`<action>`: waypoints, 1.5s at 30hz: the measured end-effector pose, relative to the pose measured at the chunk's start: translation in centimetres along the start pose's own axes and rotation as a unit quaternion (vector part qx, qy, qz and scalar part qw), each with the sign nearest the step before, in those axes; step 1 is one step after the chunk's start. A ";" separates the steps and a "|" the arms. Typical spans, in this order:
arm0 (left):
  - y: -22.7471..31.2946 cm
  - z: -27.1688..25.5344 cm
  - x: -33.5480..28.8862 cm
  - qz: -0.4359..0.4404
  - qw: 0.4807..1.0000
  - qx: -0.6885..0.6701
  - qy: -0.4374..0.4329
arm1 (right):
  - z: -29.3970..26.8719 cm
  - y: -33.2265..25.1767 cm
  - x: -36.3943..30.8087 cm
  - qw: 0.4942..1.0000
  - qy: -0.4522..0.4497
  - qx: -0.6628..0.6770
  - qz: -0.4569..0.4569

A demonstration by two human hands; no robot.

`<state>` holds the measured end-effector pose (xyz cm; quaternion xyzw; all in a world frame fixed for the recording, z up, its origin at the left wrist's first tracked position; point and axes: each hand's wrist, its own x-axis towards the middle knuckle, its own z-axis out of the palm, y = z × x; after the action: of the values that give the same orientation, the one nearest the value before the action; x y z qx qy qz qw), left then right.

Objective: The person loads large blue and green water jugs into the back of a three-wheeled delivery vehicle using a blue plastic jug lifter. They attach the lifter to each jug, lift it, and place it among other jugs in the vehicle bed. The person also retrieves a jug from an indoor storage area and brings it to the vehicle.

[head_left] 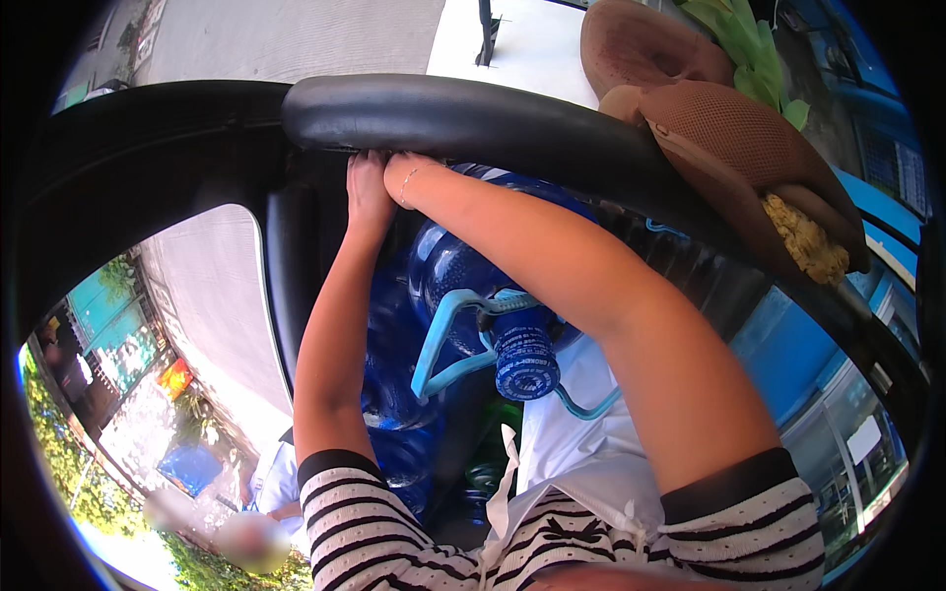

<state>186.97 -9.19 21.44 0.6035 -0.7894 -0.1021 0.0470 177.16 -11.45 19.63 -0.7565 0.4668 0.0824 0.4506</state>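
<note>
Both my arms reach up and forward to the underside of a thick black padded bar (473,108). My left hand (368,185) and my right hand (412,177) sit side by side there, closed, their fingertips hidden below the padding. What they grip cannot be made out. A thin bracelet circles my right wrist. Under my right forearm stands a large blue translucent water jug (448,261). Its capped neck (525,357) points toward me, with a light blue plastic handle (434,345) around it. More blue plastic (399,379) shows beside my left forearm.
A brown mesh-covered rounded thing (749,138) lies beyond the bar at the right, a crumpled yellowish piece (806,236) at its edge. A black frame post (281,286) rises at the left. A blurred person (281,483) is outside at lower left. Green bottle plastic (490,448) shows low down.
</note>
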 end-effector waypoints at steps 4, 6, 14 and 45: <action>0.3 0.3 -0.4 -0.058 0.994 -0.081 0.049 | -1.7 -0.7 -0.4 0.994 -0.106 -0.013 -0.008; 0.6 0.7 -0.8 -0.146 0.973 -0.161 0.074 | -2.6 -0.9 -1.1 0.995 -0.104 0.010 0.004; 0.0 1.4 -1.1 -0.081 0.995 -0.033 0.046 | -3.0 -1.4 -3.6 0.993 0.040 0.095 0.058; 3.0 -1.8 -2.5 -0.227 0.951 -0.163 0.129 | -3.1 -0.9 -3.4 0.982 0.051 0.177 0.050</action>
<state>185.15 -6.25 23.96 0.7590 -0.5913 -0.1581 0.2219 175.07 -11.50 23.84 -0.6435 0.5339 -0.0179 0.5482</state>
